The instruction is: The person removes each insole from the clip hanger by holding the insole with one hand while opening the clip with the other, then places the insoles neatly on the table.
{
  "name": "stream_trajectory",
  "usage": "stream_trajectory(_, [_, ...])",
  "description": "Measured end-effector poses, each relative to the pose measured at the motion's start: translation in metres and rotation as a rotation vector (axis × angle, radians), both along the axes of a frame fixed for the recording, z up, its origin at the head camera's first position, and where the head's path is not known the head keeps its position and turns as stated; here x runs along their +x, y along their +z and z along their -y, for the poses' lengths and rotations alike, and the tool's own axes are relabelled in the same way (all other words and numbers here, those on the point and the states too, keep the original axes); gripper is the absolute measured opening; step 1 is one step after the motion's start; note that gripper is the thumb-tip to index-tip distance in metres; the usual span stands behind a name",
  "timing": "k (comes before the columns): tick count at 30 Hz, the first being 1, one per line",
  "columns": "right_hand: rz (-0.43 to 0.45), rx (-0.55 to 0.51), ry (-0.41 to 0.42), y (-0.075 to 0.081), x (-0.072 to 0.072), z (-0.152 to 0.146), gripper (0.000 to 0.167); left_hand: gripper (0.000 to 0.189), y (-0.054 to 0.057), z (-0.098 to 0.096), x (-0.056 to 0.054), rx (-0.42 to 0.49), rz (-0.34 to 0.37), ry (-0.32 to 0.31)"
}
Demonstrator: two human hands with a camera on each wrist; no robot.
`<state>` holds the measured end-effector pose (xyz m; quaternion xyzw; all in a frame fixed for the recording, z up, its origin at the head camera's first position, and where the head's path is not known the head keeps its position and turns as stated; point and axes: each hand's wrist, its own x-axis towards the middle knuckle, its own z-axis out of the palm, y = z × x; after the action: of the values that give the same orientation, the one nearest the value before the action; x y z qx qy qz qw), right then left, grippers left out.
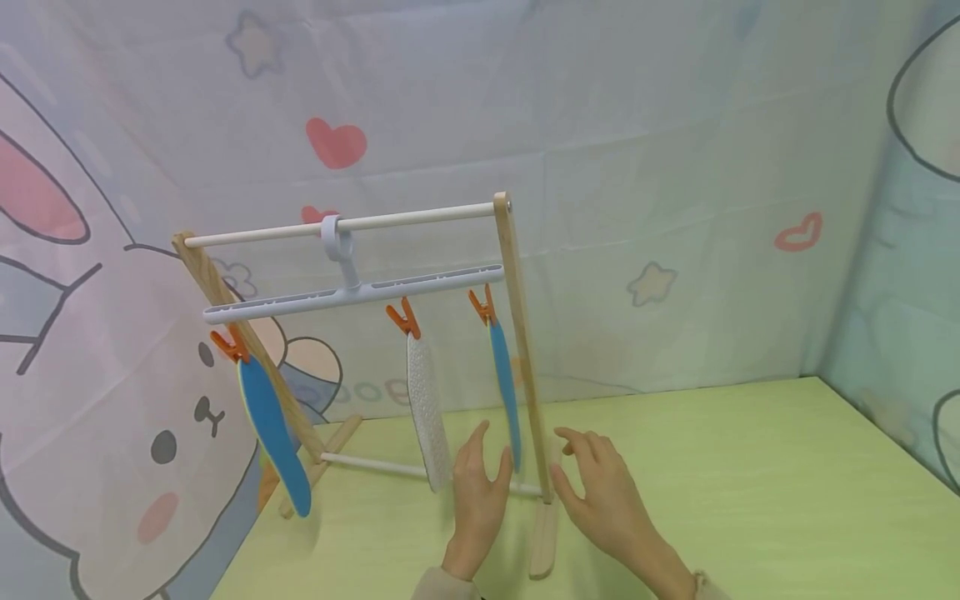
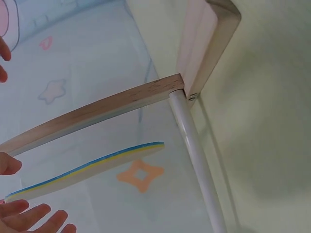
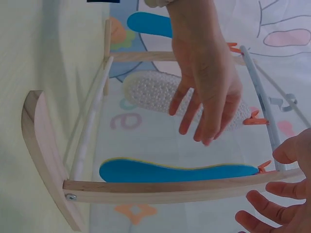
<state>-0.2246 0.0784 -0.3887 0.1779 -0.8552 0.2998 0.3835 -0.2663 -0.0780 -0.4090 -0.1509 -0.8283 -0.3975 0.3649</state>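
Note:
My left hand (image 1: 478, 492) is raised in front of the rack, between a white bumpy insole (image 1: 426, 408) and a blue insole (image 1: 505, 392), with its fingers extended and nothing in them. To the right of the rack's near upright, my right hand (image 1: 603, 496) is also empty, its fingers loosely bent. Another blue insole (image 1: 273, 433) hangs at the far left. Orange clips, such as the middle clip (image 1: 406, 318), hold the insoles below a pale hanger (image 1: 352, 293). In the right wrist view the left hand (image 3: 209, 92) passes in front of the white insole without visibly gripping it.
The wooden rack (image 1: 517, 333) has a white top rod (image 1: 420, 218), a lower rod (image 1: 375, 463) and a wooden foot (image 1: 543, 542). It stands on a yellow-green table (image 1: 735, 475). A printed cloth (image 1: 637, 167) with hearts and stars hangs behind.

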Motion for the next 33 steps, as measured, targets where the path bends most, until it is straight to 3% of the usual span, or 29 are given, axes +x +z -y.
stream_trajectory(7, [-0.03,-0.012,-0.002,0.007,-0.005,-0.004,0.04,0.043,-0.004,0.0,-0.004,-0.006,0.066,-0.015])
stream_trajectory(23, [0.044,-0.104,0.016,0.013,-0.012,-0.013,0.038,0.051,-0.006,-0.004,-0.01,-0.029,0.283,-0.076])
stream_trajectory(33, [0.076,-0.129,0.056,0.016,-0.014,-0.011,0.04,0.054,-0.009,-0.004,-0.014,-0.063,0.318,-0.085])
